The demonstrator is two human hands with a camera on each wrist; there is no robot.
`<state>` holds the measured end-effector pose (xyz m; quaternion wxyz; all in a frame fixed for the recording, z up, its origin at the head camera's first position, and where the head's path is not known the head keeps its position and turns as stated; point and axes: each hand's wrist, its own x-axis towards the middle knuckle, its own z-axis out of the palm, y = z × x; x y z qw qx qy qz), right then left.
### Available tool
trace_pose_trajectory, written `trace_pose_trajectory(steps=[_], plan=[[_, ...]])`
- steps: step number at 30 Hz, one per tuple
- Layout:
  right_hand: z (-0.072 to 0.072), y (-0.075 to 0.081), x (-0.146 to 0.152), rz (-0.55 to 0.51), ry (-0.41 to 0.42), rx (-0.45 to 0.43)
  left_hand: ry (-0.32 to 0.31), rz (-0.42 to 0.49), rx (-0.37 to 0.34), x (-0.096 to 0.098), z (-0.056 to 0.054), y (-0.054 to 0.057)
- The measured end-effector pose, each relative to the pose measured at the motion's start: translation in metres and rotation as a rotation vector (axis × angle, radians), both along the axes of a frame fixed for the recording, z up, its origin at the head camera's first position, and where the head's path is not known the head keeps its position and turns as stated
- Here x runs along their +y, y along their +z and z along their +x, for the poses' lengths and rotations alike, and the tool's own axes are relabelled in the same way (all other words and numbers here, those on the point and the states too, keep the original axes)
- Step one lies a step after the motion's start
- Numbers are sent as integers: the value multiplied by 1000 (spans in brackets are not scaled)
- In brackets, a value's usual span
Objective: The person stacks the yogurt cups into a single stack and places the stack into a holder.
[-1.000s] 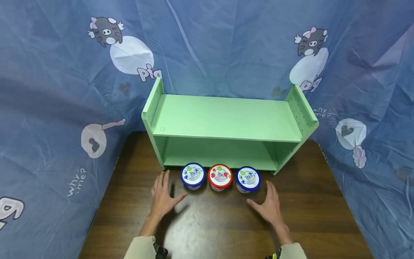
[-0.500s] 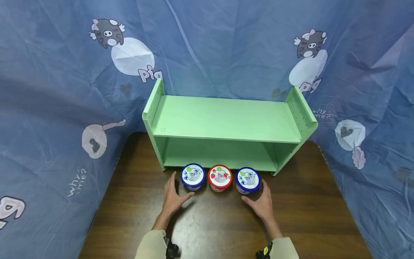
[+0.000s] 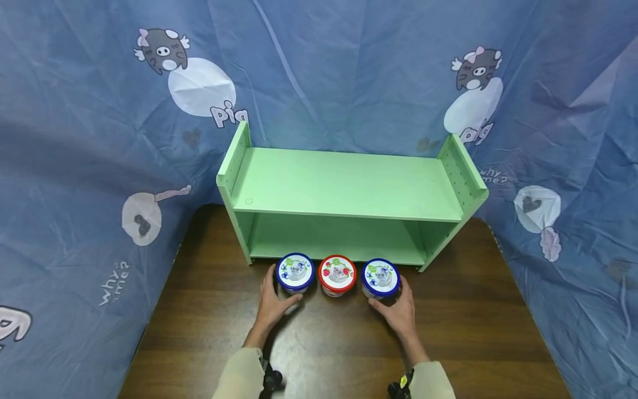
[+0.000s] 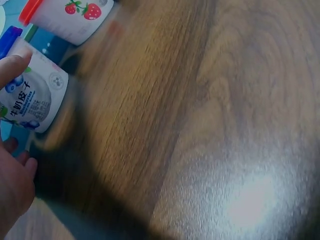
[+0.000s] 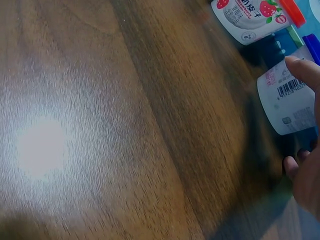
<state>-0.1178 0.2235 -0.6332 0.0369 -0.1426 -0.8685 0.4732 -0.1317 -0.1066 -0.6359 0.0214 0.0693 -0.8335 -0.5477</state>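
Currently, in the head view, the left hand (image 3: 271,308) is curving round the left blue-lidded tub (image 3: 295,271), and the right hand (image 3: 401,316) is curving round the right blue-lidded tub (image 3: 380,276). A red-lidded tub (image 3: 337,274) is standing between the hands, touched by neither. All three are resting on the worktop (image 3: 339,354), with a green shelf unit (image 3: 346,185) standing just beyond the hands.

In the left wrist view, the left thumb is lying across its tub's wall, below the blue lid; some fingers are hiding behind.

In the right wrist view, the right thumb is lying likewise, above a barcode. How firmly either hand is pressing, I cannot tell.

Seemingly, the hands are taking hold of the outer tubs; the next move is probably calling for firm, matched grips, sparing the middle one.
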Motion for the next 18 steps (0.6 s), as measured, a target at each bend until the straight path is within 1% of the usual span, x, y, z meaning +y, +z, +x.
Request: trace_pose_trajectory(steps=[6, 11, 18], plan=[[-3, -3, -7, -42, -44, 47, 20, 59, 9, 4, -3, -3], [-5, -6, -11, -57, -83, 51, 29, 107, 14, 7, -5, -5], [-6, -7, -15, -71, -134, 66, 45, 161, 53, 12, -7, -6]])
